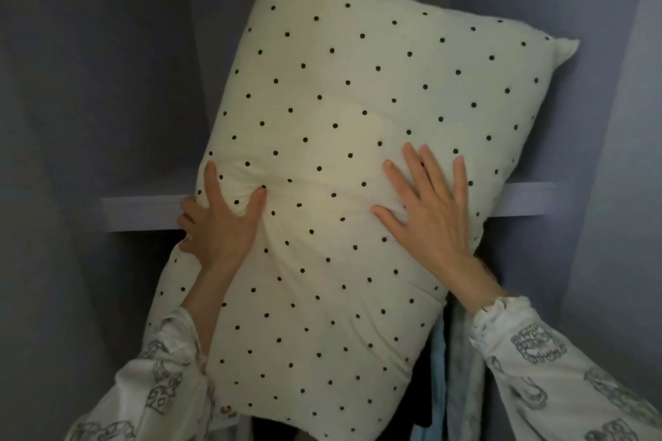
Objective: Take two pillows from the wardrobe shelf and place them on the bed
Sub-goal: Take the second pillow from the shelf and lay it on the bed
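A large cream pillow with black polka dots (344,111) fills the middle of the view, tilted, its upper part over the wardrobe shelf (143,213) and its lower part hanging down in front of the shelf edge. My left hand (222,222) pinches a fold of the pillow at its left edge, fingers wrapped behind. My right hand (426,204) lies flat with fingers spread on the pillow's front, right of centre. No second pillow shows; this one hides the space behind it.
Grey wardrobe walls (71,82) close in on both sides. Below the shelf, hanging clothes (451,369) in pale blue and grey show at the lower right of the pillow. Both my sleeves are white with printed drawings.
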